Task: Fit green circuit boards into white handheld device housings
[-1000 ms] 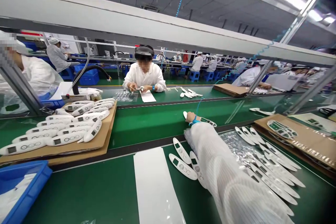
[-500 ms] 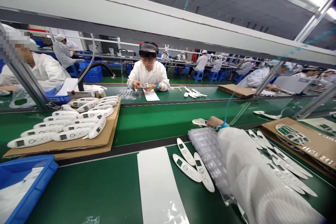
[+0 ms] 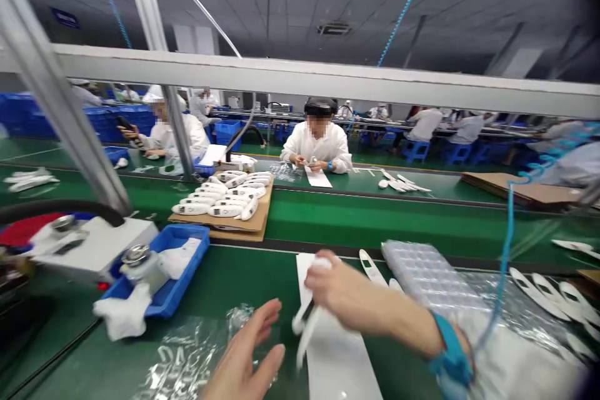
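Observation:
My right hand point(image 3: 330, 290), with a blue strap at its wrist, is closed around a white plastic housing point(image 3: 307, 337) above a long white sheet point(image 3: 342, 362). The held piece is blurred by motion; two narrow ends point down, so I cannot tell if it is one part or two. My left hand point(image 3: 248, 356) is open at the bottom, palm turned toward the right hand, thumb and fingers apart. Beneath and left of it lie clear plastic bags with small parts point(image 3: 182, 356). Beyond the right forearm are slim white oval housings point(image 3: 372, 267).
A blue bin point(image 3: 187, 284) with white cloths and a metal-topped bottle point(image 3: 140, 262) stands left. Finished-looking white devices point(image 3: 229, 194) sit on cardboard point(image 3: 267, 219). Bubble wrap point(image 3: 429, 272) and more housings point(image 3: 539, 294) lie right. A blue coiled cord point(image 3: 509, 244) hangs near my right arm. A co-worker point(image 3: 319, 144) sits opposite.
My right hand has come back from the far belt at the right to above the white sheet, carrying the white housing. My left hand has entered view, open. The view has swung left.

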`<move>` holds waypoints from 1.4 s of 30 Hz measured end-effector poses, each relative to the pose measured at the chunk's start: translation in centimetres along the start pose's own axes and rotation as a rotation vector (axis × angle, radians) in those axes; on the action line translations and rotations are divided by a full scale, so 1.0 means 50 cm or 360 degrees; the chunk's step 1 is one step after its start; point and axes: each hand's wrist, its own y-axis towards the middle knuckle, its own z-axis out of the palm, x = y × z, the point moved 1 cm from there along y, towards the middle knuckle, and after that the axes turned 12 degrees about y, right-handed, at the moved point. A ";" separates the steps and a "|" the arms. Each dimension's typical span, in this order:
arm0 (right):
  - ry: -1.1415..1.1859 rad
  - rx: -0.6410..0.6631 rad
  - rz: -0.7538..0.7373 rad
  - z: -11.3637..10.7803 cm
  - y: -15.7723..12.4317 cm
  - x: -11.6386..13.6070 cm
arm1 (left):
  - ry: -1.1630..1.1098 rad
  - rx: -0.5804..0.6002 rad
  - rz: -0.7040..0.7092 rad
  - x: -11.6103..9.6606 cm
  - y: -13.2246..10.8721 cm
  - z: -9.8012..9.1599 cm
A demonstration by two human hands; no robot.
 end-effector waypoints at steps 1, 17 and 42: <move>-0.0043 -0.0022 -0.0229 0.008 0.015 0.062 | -0.0104 0.0194 0.0022 0.001 0.007 0.000; 0.1298 0.0100 0.0306 0.023 0.040 0.231 | -0.1138 0.0116 -0.0459 0.131 -0.130 -0.004; 0.0965 -0.1340 -0.0382 0.132 0.126 0.389 | -0.0661 -0.0440 -0.0406 0.182 -0.194 0.018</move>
